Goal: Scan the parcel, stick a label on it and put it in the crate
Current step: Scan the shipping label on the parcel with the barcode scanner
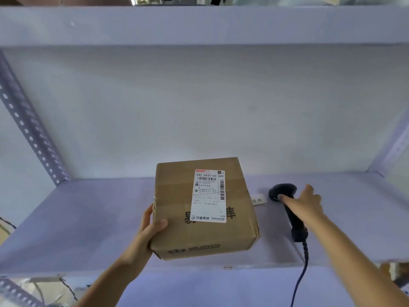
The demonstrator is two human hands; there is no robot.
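Note:
A brown cardboard parcel [177, 209] rests on the pale shelf board, its top face bearing a white shipping label [209, 196] with barcodes. My left hand [148, 229] grips the parcel's near left corner, thumb on top. A black handheld scanner [285, 202] lies on the shelf to the right of the parcel, its cord trailing over the front edge. My right hand [307, 202] hovers over the scanner's handle with fingers spread, the thumb touching the scanner's head. No crate is in view.
The shelf [88, 218] has a grey back wall and another board overhead. A perforated metal upright [28, 131] stands at the left. A small white tag [258, 200] with printed characters lies between parcel and scanner. Cables hang below the shelf at lower left.

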